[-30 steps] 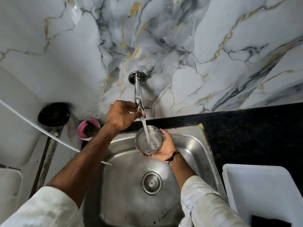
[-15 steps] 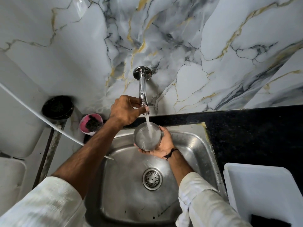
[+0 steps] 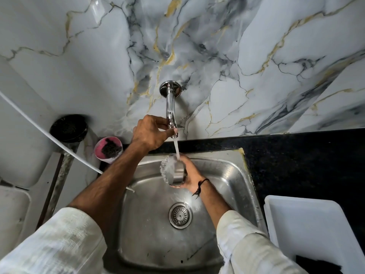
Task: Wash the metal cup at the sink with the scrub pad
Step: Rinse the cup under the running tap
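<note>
My right hand [image 3: 190,174] grips the metal cup [image 3: 174,172] over the steel sink [image 3: 233,175]. The cup is tipped on its side with its mouth to the left, and water spills out of it. A stream of water falls from the chrome tap [image 3: 170,107] onto the cup's upper edge. My left hand [image 3: 151,133] is closed around the tap's lower end. A dark scrub pad [image 3: 110,149] lies in a pink bowl [image 3: 100,150] at the sink's back left corner.
The sink drain [image 3: 180,215] is below the cup. A white plastic tray [image 3: 312,230] sits on the black counter [image 3: 296,155] to the right. A black round lid [image 3: 68,127] and a white hose [image 3: 49,137] are on the left, against the marble wall.
The cup stood upright under the stream and filled with water. Now my right hand has tipped it to the left and the water pours out. My left hand stays on the tap.
</note>
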A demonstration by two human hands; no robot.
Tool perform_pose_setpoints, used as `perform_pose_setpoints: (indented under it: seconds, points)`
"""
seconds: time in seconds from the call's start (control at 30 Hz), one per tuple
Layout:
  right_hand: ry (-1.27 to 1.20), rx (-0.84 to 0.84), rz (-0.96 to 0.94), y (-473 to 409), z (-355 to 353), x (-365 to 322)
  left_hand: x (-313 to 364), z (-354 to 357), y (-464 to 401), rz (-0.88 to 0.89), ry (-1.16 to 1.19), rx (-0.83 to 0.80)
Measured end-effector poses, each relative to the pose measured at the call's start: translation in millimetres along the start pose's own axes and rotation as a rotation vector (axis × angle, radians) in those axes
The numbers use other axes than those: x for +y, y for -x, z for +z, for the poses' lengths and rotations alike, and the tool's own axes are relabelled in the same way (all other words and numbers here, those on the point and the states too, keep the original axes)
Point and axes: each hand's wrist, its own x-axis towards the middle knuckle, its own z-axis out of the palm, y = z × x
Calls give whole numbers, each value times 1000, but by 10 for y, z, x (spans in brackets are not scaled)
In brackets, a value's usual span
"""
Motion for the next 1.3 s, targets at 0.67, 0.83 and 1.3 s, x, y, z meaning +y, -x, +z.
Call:
perform_pose_setpoints:
  seconds: [0.67,0.83,1.3]
  points:
    - [-174,201,-149,90,193,-90,-33,0,-28,44,-29,-54]
    - [-260,92,-50,43,237,-47,16,138,-14,24,-180,135]
    - [211,-2,-30,829,-444,-128,-616,636,688,-307,470,-309]
